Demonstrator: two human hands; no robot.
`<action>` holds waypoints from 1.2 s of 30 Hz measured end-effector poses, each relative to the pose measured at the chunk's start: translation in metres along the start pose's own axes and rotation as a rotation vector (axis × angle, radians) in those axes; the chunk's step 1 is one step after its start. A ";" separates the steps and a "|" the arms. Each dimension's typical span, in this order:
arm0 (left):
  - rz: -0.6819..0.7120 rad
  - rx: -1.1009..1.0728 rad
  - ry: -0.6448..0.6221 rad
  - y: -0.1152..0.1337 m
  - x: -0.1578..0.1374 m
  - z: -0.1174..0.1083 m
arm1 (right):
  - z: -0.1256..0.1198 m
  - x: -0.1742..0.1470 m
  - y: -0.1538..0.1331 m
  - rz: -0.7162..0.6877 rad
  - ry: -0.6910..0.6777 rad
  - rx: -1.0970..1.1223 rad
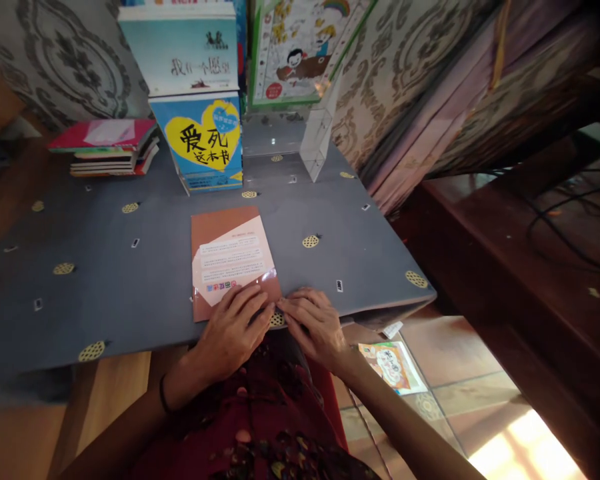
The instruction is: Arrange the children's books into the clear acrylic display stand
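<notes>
A thin brown booklet (200,233) with a pale printed panel lies flat on the table, its text upside down to me. My left hand (237,327) rests over its near right part, fingers stretched out and lying on the cover. Close beside it, my right hand (317,323) has its fingers bent and pressed together at the booklet's near right corner, seemingly pinching it. The thumb tips are partly hidden. Both wrists come in over the table's front edge.
A dark grey cloth with yellow pineapples covers the table (160,267). At the back stand a blue book (205,177), a teal book (190,57), a green-edged picture book (300,60) and a clear stand (317,143). A stack of books (110,157) lies left; another book (393,367) is on the floor.
</notes>
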State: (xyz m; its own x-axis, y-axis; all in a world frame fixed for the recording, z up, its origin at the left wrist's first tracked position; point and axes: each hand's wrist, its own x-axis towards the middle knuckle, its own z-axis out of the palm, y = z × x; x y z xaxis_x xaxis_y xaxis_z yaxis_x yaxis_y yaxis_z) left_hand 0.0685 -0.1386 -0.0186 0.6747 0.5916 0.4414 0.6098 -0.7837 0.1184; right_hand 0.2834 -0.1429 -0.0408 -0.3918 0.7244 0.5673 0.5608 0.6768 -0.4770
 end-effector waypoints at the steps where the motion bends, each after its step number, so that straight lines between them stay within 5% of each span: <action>1: -0.001 -0.001 0.002 0.000 -0.002 -0.001 | 0.001 0.001 -0.001 -0.015 -0.001 -0.016; 21: -0.229 0.098 0.163 -0.012 -0.065 -0.032 | 0.006 0.006 -0.023 -0.056 -0.075 -0.107; 28: -0.272 0.118 0.165 -0.013 -0.085 -0.036 | 0.053 0.036 -0.068 -0.246 -0.376 -0.045; 36: -0.248 0.094 0.201 -0.016 -0.094 -0.029 | 0.073 0.037 -0.079 -0.283 -0.436 -0.126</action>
State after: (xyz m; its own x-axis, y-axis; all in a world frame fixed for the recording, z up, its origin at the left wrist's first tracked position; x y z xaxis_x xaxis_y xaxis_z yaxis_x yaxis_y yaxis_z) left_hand -0.0167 -0.1872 -0.0363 0.4113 0.7056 0.5770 0.7872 -0.5941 0.1654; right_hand 0.1716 -0.1601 -0.0313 -0.7921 0.5211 0.3179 0.4618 0.8521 -0.2461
